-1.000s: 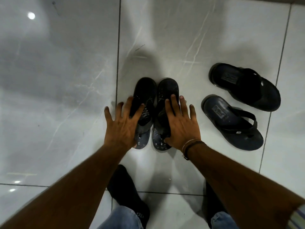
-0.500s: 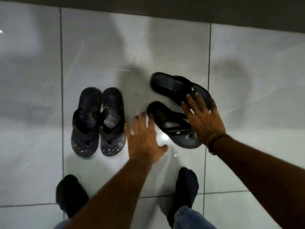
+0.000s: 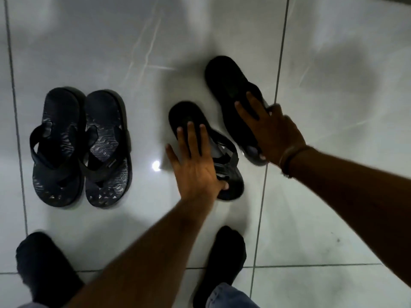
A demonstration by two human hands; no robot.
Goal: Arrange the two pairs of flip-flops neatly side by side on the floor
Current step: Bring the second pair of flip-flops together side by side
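A dark patterned pair stands at the left, its left flip-flop [image 3: 55, 152] and right flip-flop [image 3: 106, 152] touching side by side, toes toward me. To the right lies a plain black pair, apart and slanted. My left hand [image 3: 195, 165] lies on the nearer black flip-flop [image 3: 184, 114], fingers spread over the sole, thumb at its strap. My right hand [image 3: 273, 132], blurred, presses on the strap part of the farther black flip-flop [image 3: 224, 78], which sits higher and to the right. Both hands hide the straps.
The floor is glossy grey-white tile [image 3: 333, 196] with dark grout lines. My feet in black socks stand at the bottom, one at the left [image 3: 44, 267] and one at the centre [image 3: 224, 258], with a jeans cuff [image 3: 229, 296] below.
Both hands left the patterned pair and moved right onto the black pair. The two black flip-flops have turned from lying slanted across to pointing more lengthwise away from me.
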